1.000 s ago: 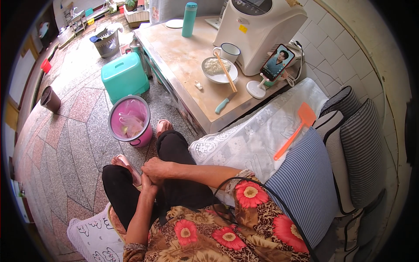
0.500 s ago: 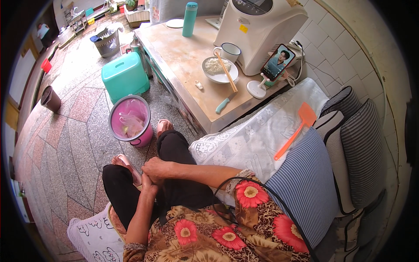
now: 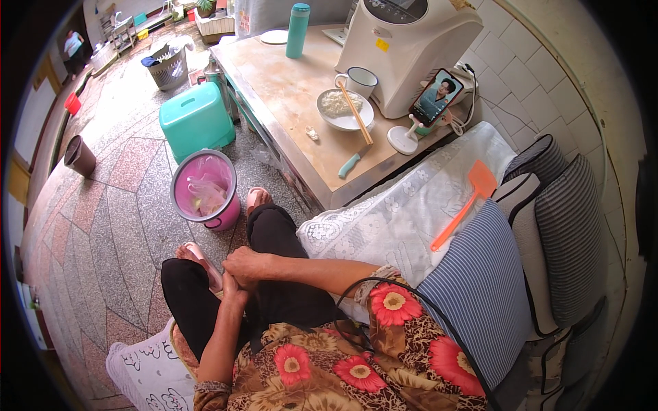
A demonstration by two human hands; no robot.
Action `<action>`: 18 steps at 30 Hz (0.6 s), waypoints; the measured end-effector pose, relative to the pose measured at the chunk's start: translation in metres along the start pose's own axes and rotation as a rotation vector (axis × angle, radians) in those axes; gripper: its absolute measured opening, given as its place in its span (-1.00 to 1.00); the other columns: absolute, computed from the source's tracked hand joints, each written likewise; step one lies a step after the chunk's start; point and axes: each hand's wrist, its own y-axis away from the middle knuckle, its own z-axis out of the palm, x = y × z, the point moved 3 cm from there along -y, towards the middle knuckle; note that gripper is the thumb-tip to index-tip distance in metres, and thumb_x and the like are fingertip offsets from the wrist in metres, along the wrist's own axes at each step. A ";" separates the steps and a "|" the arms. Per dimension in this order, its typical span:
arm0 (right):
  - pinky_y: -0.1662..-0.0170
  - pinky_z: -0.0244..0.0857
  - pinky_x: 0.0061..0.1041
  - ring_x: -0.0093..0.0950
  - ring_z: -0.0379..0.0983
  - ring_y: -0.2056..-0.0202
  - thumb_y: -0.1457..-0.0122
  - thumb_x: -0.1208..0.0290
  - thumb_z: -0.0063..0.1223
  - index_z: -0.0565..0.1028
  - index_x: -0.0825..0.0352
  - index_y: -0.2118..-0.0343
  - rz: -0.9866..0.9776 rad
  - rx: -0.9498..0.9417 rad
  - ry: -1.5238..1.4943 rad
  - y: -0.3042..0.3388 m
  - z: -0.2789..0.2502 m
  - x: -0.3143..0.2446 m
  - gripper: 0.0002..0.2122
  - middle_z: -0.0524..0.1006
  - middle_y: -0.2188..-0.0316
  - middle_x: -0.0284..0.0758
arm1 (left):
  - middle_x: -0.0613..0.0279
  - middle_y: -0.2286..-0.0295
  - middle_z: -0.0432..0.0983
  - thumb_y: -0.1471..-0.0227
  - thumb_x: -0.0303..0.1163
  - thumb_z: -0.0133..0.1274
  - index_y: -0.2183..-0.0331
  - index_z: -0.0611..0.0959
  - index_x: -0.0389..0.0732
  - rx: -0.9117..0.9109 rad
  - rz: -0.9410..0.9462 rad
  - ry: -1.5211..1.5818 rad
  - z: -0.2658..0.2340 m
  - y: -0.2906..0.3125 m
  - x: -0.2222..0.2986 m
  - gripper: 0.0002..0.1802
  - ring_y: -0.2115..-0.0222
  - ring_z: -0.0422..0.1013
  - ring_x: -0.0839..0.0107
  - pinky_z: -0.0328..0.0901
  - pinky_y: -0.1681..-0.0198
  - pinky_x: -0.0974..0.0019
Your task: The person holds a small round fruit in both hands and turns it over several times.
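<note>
My left hand (image 3: 234, 294) and my right hand (image 3: 245, 265) meet between my knees, pressed against each other. Both are closed, with the right on top of the left's fingertips; whatever may lie inside them is hidden. Beyond them stands a pink bin (image 3: 225, 218) lined with a clear bag with some waste in it. To the right, on the table (image 3: 274, 89), a white bowl of rice (image 3: 337, 106) has chopsticks (image 3: 356, 116) leaning across it. Near the table's close edge lie a knife with a mint handle (image 3: 351, 164) and a small pale scrap (image 3: 312, 133).
A phone (image 3: 436, 99) on a white stand, an enamel mug (image 3: 361, 79), a teal bottle (image 3: 297, 31) and a white appliance (image 3: 404, 55) occupy the table. An orange fly swatter (image 3: 466, 202) rests on lace cloth beside a striped cushion (image 3: 480, 294). A green stool (image 3: 195, 120) stands past the bin.
My hands stay in the same place, still pressed together. Far off at the upper left, a person has shifted slightly. Everything on the table is unmoved.
</note>
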 end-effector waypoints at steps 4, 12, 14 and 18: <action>0.43 0.30 -0.31 -0.22 0.45 0.49 0.33 0.44 0.01 0.43 0.40 0.56 -0.010 0.003 0.003 -0.002 -0.002 -0.004 -0.80 0.47 0.58 -0.11 | 0.18 0.26 0.34 -0.03 -0.14 -0.35 0.26 0.39 -0.03 -0.040 0.007 0.011 -0.013 -0.006 0.003 -0.70 0.21 0.27 0.28 0.24 0.19 0.18; 0.43 0.30 -0.31 -0.22 0.45 0.49 0.33 0.43 0.01 0.43 0.40 0.56 -0.015 0.002 0.010 -0.001 0.003 0.000 -0.80 0.47 0.58 -0.10 | 0.20 0.28 0.33 -0.03 -0.19 -0.37 0.27 0.38 -0.02 -0.067 0.010 0.054 -0.028 -0.022 0.002 -0.73 0.23 0.27 0.30 0.24 0.23 0.19; 0.44 0.30 -0.31 -0.22 0.45 0.50 0.33 0.43 0.01 0.43 0.40 0.56 -0.031 0.015 0.011 -0.003 0.003 -0.004 -0.80 0.47 0.59 -0.11 | 0.20 0.28 0.33 -0.04 -0.20 -0.38 0.27 0.38 -0.02 -0.106 0.021 0.059 -0.043 -0.030 0.005 -0.73 0.23 0.28 0.31 0.25 0.23 0.19; 0.45 0.30 -0.31 -0.22 0.45 0.51 0.33 0.42 0.01 0.43 0.40 0.56 -0.022 0.026 0.007 -0.002 0.004 -0.001 -0.80 0.47 0.61 -0.11 | 0.19 0.28 0.34 -0.03 -0.20 -0.37 0.26 0.39 -0.05 -0.143 0.032 -0.001 -0.042 -0.033 0.003 -0.71 0.24 0.29 0.30 0.25 0.23 0.19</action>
